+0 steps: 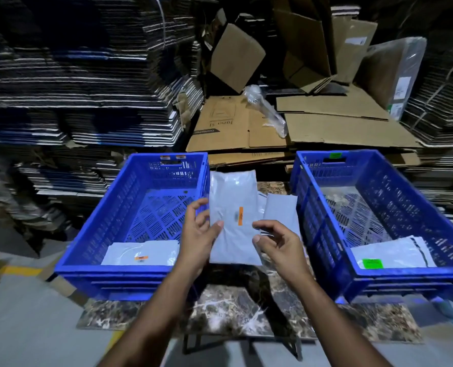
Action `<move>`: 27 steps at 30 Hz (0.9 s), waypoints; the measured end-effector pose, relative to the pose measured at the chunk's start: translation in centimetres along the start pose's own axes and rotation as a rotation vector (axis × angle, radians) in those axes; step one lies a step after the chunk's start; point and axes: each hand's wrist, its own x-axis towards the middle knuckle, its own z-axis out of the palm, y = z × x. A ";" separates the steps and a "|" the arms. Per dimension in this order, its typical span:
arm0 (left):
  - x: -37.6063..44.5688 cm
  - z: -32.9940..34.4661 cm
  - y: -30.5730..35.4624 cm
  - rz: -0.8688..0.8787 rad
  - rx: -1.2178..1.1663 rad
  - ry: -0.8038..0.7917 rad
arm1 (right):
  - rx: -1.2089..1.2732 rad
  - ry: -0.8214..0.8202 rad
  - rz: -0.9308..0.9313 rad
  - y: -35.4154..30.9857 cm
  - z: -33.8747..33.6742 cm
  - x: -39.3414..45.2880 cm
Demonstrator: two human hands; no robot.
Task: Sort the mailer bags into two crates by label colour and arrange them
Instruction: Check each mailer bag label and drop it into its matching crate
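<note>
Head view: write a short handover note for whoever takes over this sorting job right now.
Left hand and right hand both hold the orange-label mailer between the crates.
Left crate, orange tags: one orange-label bag inside.
Right crate, green tag: one green-label bag inside.
Left: place the held bag in the left crate, sort the remaining bags on the table.

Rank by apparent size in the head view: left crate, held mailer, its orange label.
1. Left crate
2. Held mailer, between the crates, gripped by left hand
3. Orange label, a small strip on the mailer
</note>
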 end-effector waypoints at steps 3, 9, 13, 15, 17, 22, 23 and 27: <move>3.1 -4.4 3.1 0.096 0.211 0.014 | 0.048 -0.023 0.042 0.7 2.1 0.8; 8.4 -14.9 6.5 0.233 0.835 -0.083 | -0.237 -0.148 0.069 3.7 7.7 1.1; 10.9 -19.8 4.5 0.117 1.004 -0.162 | -0.279 -0.237 0.097 4.6 11.3 0.7; 11.9 -21.7 2.1 0.015 1.022 -0.234 | -0.336 -0.270 0.138 5.0 12.5 0.7; 11.9 -22.7 0.2 -0.098 1.065 -0.311 | -0.385 -0.305 0.149 5.5 13.1 0.7; 10.2 -22.1 -1.5 -0.391 1.082 -0.450 | -0.375 -0.300 0.179 6.1 13.2 1.0; 9.9 -21.8 -1.6 -0.401 1.132 -0.468 | -0.372 -0.302 0.182 6.2 13.1 1.2; 9.5 -21.8 -2.8 -0.431 1.114 -0.402 | -0.327 -0.299 0.198 6.4 12.9 1.7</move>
